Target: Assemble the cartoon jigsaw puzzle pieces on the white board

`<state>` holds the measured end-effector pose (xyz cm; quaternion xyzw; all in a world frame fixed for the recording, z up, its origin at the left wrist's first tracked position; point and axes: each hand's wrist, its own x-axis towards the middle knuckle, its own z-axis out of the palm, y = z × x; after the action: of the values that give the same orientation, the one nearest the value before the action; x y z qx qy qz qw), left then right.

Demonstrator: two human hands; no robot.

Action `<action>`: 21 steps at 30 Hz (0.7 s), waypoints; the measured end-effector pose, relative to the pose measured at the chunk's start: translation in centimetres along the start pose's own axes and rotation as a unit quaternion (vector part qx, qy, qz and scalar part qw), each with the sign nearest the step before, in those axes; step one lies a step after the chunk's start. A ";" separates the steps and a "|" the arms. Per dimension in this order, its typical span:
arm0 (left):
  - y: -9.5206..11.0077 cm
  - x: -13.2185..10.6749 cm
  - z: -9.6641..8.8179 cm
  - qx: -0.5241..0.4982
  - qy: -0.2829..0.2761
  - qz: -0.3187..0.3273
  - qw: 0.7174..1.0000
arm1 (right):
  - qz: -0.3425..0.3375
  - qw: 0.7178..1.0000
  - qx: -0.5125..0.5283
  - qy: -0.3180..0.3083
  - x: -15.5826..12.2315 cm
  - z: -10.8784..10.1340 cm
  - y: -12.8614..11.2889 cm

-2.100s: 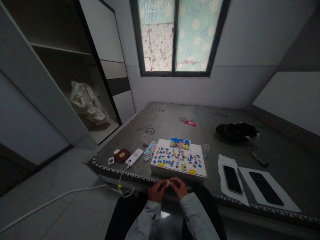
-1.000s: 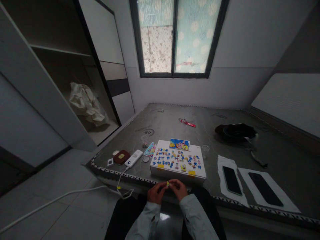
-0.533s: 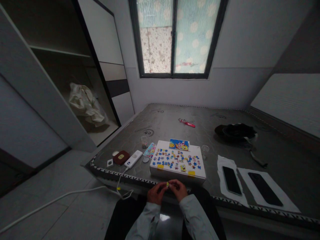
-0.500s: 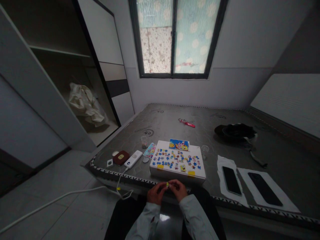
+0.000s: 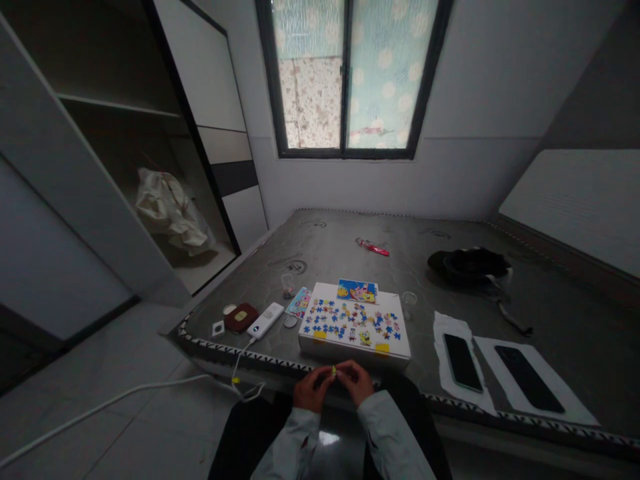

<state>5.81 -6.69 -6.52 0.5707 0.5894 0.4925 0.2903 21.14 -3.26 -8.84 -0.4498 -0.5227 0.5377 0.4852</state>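
In front of the white box, my left hand [image 5: 311,389] and my right hand [image 5: 356,381] meet with fingertips pinched together. Between them is a small yellow puzzle piece [image 5: 334,370], held by both hands; its details are too small to read. Many loose jigsaw pieces [image 5: 327,328], mostly blue, lie spread over the top of the white box [image 5: 300,341]. A few pieces near the front show a yellow cartoon figure [image 5: 365,338]. At the box's back edge lies a blue picture card [image 5: 357,291] with cartoon figures.
Left of the box are a white power bank [image 5: 265,321] with a cable, a brown pouch [image 5: 241,318], a clear cup [image 5: 288,285] and a second card [image 5: 299,302]. Two phones [image 5: 463,361] on white paper and a dark cap [image 5: 470,265] lie right. A red packet [image 5: 373,247] lies behind.
Both hands stay pinched on the yellow piece in nearly the same place, with only slight finger movement. The view has shifted very slightly.
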 end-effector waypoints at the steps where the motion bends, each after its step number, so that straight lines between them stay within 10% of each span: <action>1: 0.0 0.0 0.0 -0.002 0.001 0.003 1.000 | 0.000 1.000 0.000 0.008 -0.1 0.1 -0.1; 21: -1.2 0.0 0.4 -0.002 0.014 0.013 1.000 | 0.002 1.000 0.006 0.018 -0.1 0.3 0.2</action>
<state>5.72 -6.40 -7.71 0.5712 0.5846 0.5052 0.2769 20.89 -3.38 -9.07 -0.4573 -0.5100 0.5337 0.4959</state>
